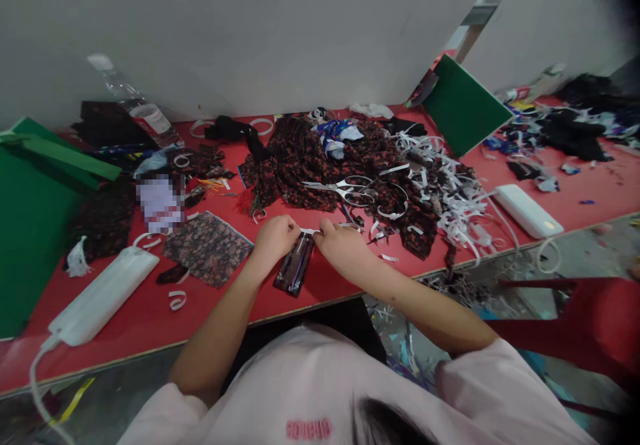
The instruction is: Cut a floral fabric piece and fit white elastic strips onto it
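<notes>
Hands [310, 238] together, pinching white strip [309, 231]

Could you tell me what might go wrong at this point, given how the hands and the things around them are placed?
The left hand and right hand pinch a white strip at the top of a dark fabric piece that lies close to the table edge; it could slide off. The scissors lie open on the patterned cloth pile just beyond the hands, so a reach forward might catch the blades. The loose white strips could tangle in the work.
</notes>
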Available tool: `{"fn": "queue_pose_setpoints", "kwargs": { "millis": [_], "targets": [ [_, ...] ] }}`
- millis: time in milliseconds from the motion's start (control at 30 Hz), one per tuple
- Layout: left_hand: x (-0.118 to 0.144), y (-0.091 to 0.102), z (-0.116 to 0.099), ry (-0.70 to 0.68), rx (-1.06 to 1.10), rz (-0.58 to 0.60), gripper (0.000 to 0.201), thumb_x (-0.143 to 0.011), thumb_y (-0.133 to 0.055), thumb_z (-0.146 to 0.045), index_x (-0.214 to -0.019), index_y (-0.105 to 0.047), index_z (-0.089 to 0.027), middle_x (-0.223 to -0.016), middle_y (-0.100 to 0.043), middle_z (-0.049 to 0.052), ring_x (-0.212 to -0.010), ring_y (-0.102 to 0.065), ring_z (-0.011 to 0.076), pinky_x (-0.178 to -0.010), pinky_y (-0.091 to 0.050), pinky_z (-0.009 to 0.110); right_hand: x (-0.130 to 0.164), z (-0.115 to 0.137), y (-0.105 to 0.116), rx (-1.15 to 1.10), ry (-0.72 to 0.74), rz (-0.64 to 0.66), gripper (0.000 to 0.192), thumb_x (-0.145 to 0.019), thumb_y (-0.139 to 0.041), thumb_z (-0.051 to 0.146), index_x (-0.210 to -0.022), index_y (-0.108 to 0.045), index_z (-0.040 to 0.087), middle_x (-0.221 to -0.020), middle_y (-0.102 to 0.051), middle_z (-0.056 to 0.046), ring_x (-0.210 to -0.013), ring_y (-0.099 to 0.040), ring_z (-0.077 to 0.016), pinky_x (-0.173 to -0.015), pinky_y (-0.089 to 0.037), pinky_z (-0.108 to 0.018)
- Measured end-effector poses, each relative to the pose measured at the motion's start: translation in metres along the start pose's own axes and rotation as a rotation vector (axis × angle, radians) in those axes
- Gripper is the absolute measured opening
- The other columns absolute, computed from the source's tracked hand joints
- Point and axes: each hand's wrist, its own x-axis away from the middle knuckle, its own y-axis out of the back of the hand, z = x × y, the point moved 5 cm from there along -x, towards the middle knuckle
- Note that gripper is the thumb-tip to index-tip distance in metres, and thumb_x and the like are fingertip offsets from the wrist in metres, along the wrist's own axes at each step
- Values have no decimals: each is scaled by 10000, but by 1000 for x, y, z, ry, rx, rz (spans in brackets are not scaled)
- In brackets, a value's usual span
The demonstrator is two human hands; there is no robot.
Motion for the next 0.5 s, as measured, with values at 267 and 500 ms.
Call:
{"fn": "queue_pose_setpoints", "kwargs": {
  "millis": [267,500],
  "targets": [
    [-2,-2,-4,22,-130,31,233,-772,-444,-234,-748,-660,-149,-753,-681,97,-691,-593,181,-609,-361,263,-4,6,-3,14,33,4,237,-884,-361,133,-915,-593,103,-920,-550,-139,-805,-591,-224,-674,-421,-336],
    [-4,-5,-2,27,-171,36,249,-785,-429,-244,-767,-659,-150,-772,-681,100,-714,-603,192,-605,-359,270,-6,9,-6,15,36,-18,226,-873,-368,115,-908,-591,105,-925,-556,-142,-783,-579,-226,-644,-402,-340]
  ]
}}
